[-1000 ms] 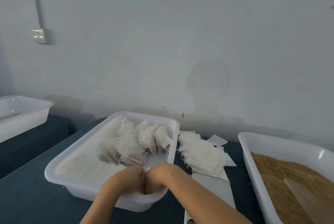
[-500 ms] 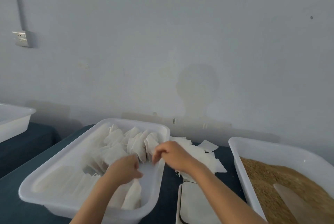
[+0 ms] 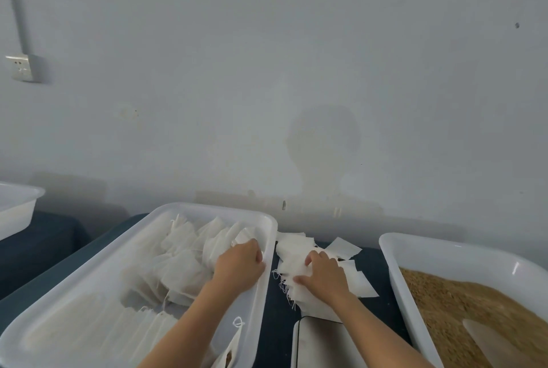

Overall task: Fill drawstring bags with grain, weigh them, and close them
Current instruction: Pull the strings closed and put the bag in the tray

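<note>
White plastic makes up the big tray in the middle of the dark blue table, and it holds filled drawstring bags, some piled at its far end, others laid in a row at the near left. The left hand reaches into the tray's far right corner, knuckles up, fingers curled down against the bags by the wall; whether it grips one I cannot tell. One more filled bag with a looped string stands at the tray's near right edge. Just right of the tray lies a heap of empty bags (flat, with loose threads), and the right hand rests on it, fingers spread and fairly straight, thumb pressing the near edge of the heap. Near to that heap sits a flat grey scale, partly under the right forearm. At far right a second white tray holds brown grain with a pale scoop lying in it. A third tray shows at the left edge, and a wall socket above it.
</note>
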`<move>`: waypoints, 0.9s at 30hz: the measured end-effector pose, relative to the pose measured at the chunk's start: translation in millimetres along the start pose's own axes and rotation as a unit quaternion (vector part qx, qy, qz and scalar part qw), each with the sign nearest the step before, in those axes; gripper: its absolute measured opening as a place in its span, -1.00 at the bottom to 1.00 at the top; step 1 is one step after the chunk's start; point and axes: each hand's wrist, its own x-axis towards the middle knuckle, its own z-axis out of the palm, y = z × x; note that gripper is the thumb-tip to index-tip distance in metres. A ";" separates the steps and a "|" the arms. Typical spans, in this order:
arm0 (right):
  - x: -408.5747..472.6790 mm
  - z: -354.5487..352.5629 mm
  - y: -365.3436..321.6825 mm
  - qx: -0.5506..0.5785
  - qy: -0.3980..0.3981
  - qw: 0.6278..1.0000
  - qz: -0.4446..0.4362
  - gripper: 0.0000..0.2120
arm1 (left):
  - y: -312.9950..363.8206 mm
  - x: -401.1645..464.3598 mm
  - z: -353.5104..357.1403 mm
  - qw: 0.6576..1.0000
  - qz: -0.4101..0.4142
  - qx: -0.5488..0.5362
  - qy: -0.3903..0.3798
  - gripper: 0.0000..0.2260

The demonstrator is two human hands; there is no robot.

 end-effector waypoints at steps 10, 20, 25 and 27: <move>-2.8 -5.7 -0.3 -0.103 0.093 0.989 -0.058 -0.77 | -4.9 2.8 6.7 0.997 -0.011 -0.021 0.071 -0.87; -46.9 -120.2 20.9 0.370 0.025 0.924 -0.096 -0.76 | 55.5 -1.8 -1.7 0.963 0.096 -0.253 -0.017 -0.60; -95.8 -153.3 59.3 0.450 -0.041 0.890 -0.062 -0.75 | 112.2 -18.1 5.4 0.879 0.113 -0.453 -0.091 -0.82; -109.6 -154.4 81.2 0.499 -0.041 0.866 -0.022 -0.64 | 133.0 -27.2 11.5 0.850 0.114 -0.503 -0.107 -0.82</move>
